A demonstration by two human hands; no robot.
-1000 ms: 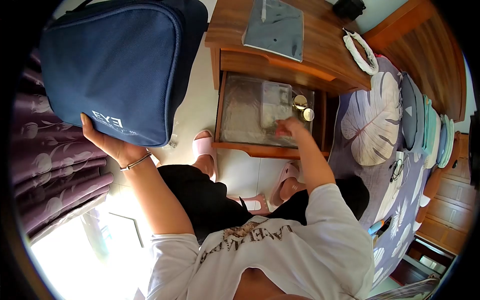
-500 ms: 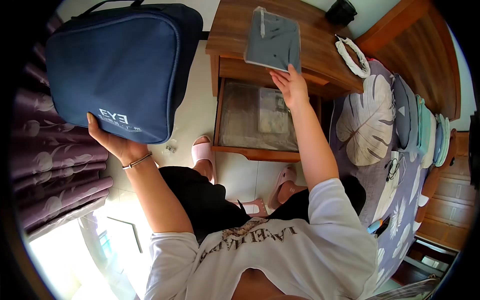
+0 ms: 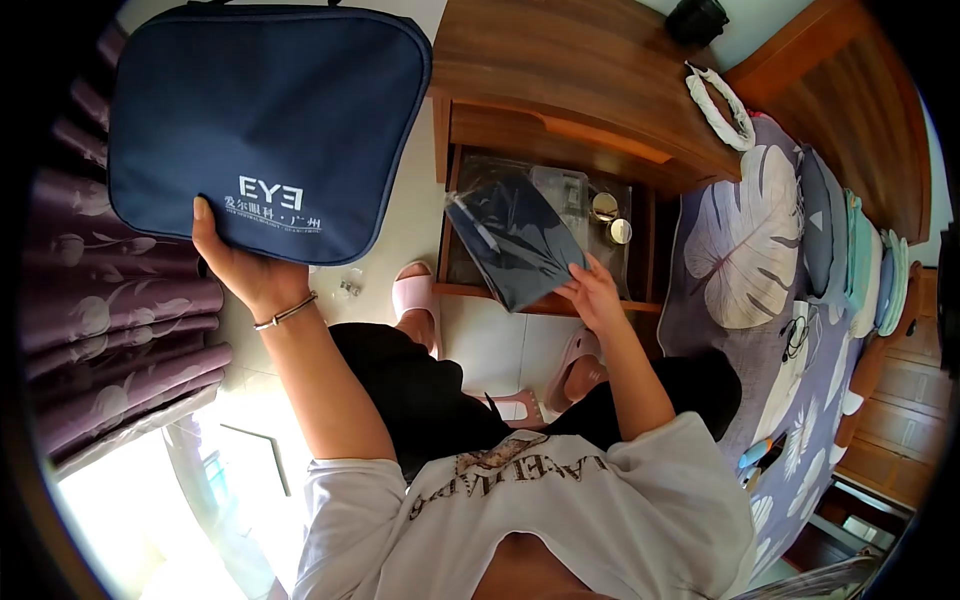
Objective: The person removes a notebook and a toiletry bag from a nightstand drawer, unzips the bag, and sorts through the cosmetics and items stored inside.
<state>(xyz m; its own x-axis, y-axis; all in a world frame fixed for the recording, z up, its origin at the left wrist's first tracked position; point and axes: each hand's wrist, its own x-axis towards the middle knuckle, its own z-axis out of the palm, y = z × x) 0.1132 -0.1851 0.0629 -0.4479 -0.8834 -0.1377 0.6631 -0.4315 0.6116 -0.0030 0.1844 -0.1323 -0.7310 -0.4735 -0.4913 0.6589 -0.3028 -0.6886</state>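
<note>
A navy zip bag (image 3: 265,120) with "EYE" printed in white is raised at the upper left. Its lower edge rests in my left hand (image 3: 255,275), thumb on the front and the other fingers hidden beneath. In my right hand (image 3: 597,295) is a dark notebook in clear plastic wrap (image 3: 515,240), with a pen-like strip along its left side. I grip it by the right edge, tilted above the open drawer (image 3: 640,240). Inside the drawer, two round gold-rimmed jars (image 3: 612,218) and a clear plastic box (image 3: 560,190) show behind the notebook.
The wooden desk (image 3: 580,60) stands above the drawer, with a black cup (image 3: 697,22) at its back. A white ring-shaped band (image 3: 720,110) lies at its right end. The bed (image 3: 740,310) is on the right, purple curtains (image 3: 120,290) on the left.
My right hand has brought the notebook down from over the desktop to above the drawer, turning it. The bag has shifted slightly right and faces me more squarely. The jars now show.
</note>
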